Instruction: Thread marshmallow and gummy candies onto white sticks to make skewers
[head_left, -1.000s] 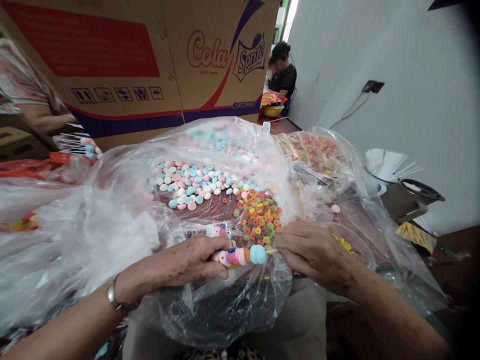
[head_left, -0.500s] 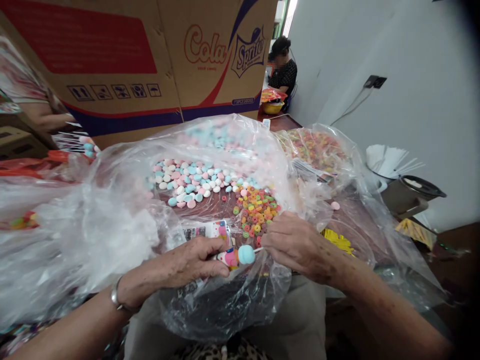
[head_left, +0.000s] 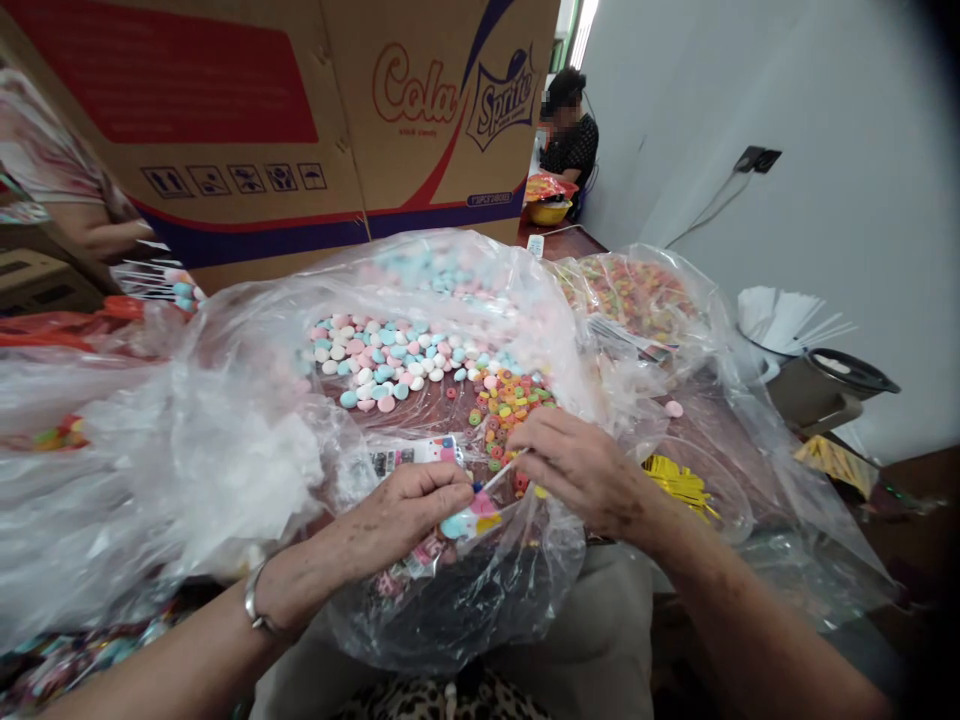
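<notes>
My left hand (head_left: 420,505) is closed, thumb and finger pinching the mouth of a small printed candy bag (head_left: 480,516) in pink, blue and yellow. A thin white stick (head_left: 498,476) slants up from that pinched mouth. Its upper end sits between the closed fingers of my right hand (head_left: 574,470). The candy seen on the stick before no longer shows outside the bag. Just beyond my hands lie orange, yellow and green candy rings (head_left: 501,412). More printed bags (head_left: 420,452) lie flat beside my left hand.
Pink, white and blue candies (head_left: 382,360) spill from a large clear plastic bag (head_left: 525,300). A cardboard box (head_left: 255,90) stands behind. Yellow twist ties (head_left: 679,482) and a jug (head_left: 825,385) are to the right. Another person (head_left: 574,130) sits farther back.
The blue candy on its stick has gone from view at the bag's mouth. My left fingers have closed round the mouth, and the stick now points up and right.
</notes>
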